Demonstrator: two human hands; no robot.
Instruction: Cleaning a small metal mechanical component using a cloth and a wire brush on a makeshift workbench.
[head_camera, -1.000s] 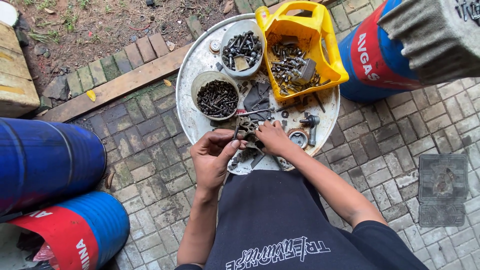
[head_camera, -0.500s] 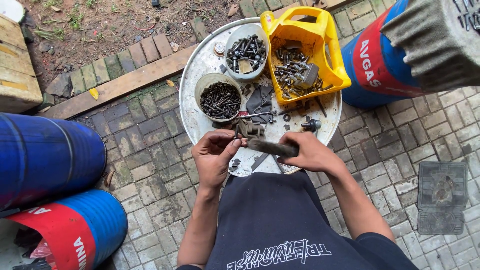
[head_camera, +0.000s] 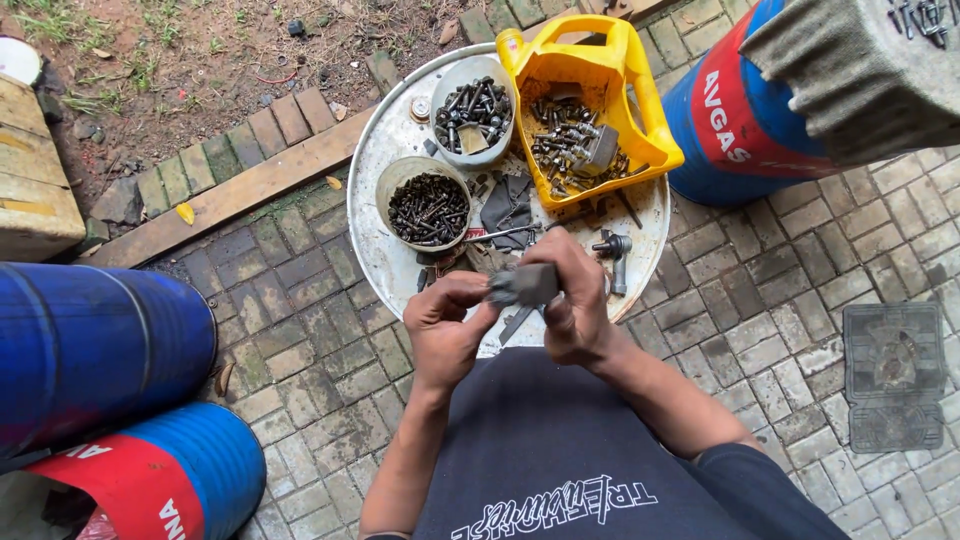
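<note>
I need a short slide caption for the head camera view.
Both hands hold a grey metal part over a round tray of bolts.

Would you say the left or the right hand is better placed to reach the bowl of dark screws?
Probably left: the left hand is nearer the bowl of dark screws; the right hand holds the grey metal part.

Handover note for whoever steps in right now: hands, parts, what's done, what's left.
Left hand: fingers closed on one end of a grey metal part, held above the near edge of the round metal tray.
Right hand: wrapped around the other end of the same part.
On the tray: a small tub of dark screws, a grey bowl of bolts, a cut-open yellow jug with mixed bolts and nuts, and loose pieces in the middle.
Done: hardware sits in three containers.
Left: the part in hand is not in any container; loose pieces are still on the tray.
</note>
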